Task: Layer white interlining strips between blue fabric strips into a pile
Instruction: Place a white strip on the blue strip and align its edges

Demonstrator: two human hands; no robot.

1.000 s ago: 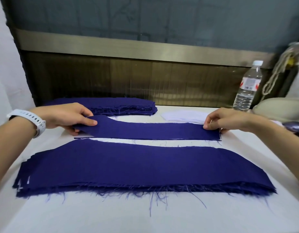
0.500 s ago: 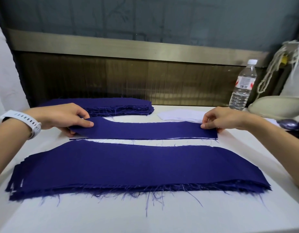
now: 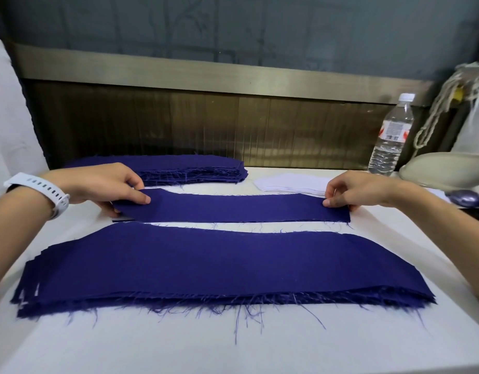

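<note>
At the desk's far right corner: water bottle, upright; white strips near it.
Far left edge: blue pile.
Near edge: wider blue pile.
Blue strip: lies between the piles.
Left hand: pinches its left end.
Right hand: pinches its right end.

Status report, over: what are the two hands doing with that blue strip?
Left hand pinching blue fabric strip at its left end, right hand at right end. Strip stretched flat between them. White interlining stack behind it, untouched. Nothing blocking.
</note>
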